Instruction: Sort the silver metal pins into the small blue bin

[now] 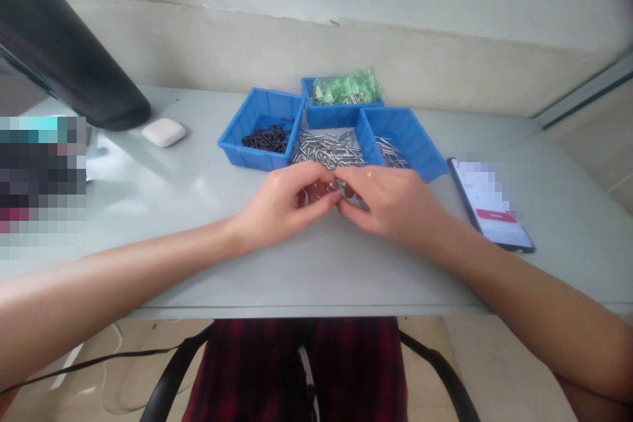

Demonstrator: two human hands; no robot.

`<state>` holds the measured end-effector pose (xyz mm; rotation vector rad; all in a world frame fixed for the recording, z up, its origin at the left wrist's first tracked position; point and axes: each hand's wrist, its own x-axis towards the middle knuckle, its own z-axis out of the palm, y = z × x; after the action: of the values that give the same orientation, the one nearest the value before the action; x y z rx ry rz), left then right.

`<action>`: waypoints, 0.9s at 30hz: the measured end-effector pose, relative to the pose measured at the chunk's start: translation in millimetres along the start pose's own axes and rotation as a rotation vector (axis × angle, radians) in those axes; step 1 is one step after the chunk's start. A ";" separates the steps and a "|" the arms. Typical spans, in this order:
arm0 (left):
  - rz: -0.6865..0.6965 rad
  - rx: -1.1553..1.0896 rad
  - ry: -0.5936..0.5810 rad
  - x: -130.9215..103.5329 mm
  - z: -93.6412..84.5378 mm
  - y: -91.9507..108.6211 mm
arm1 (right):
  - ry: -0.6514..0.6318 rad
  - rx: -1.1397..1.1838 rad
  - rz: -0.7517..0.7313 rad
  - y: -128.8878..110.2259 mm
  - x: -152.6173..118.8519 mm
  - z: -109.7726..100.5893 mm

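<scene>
My left hand and my right hand meet fingertip to fingertip over the table, in front of a heap of silver metal pins. Both are closed in a pinch; whatever lies between the fingertips is too small to make out. Behind the left hand, a blue bin holds dark screws. Beyond the heap, another blue bin holds green plastic packets. To the right, a third blue bin has a few silver pins in it.
A phone with a lit screen lies to the right of my right hand. At the left are a white rounded case and a large dark cylinder. The table's front edge runs above my lap; a wall stands behind the bins.
</scene>
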<state>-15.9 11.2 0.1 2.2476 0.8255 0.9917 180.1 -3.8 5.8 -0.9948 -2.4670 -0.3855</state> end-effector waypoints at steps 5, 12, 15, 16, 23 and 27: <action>-0.001 -0.002 -0.024 -0.1 -0.3 -0.3 | 0.001 0.038 -0.036 -0.1 -0.5 -1.6; -0.013 -0.021 -0.021 -0.1 0.4 0.0 | 0.036 0.014 -0.098 0.0 -0.3 -4.3; -0.016 -0.023 -0.017 0.3 0.8 0.4 | 0.052 0.007 -0.131 -0.2 0.3 -4.5; -0.015 -0.024 -0.016 0.5 0.7 0.5 | 0.062 0.002 -0.142 -0.3 0.4 -4.5; -0.030 -0.040 -0.033 1.0 -0.7 0.7 | 0.046 -0.036 -0.143 -1.2 0.6 -6.6; -0.059 -0.045 -0.040 2.0 -0.9 1.2 | 0.060 -0.069 -0.149 -1.5 0.8 -7.2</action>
<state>-15.2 12.0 2.3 2.1851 0.8390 0.9261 180.7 -7.3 12.3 -0.8161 -2.4956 -0.5438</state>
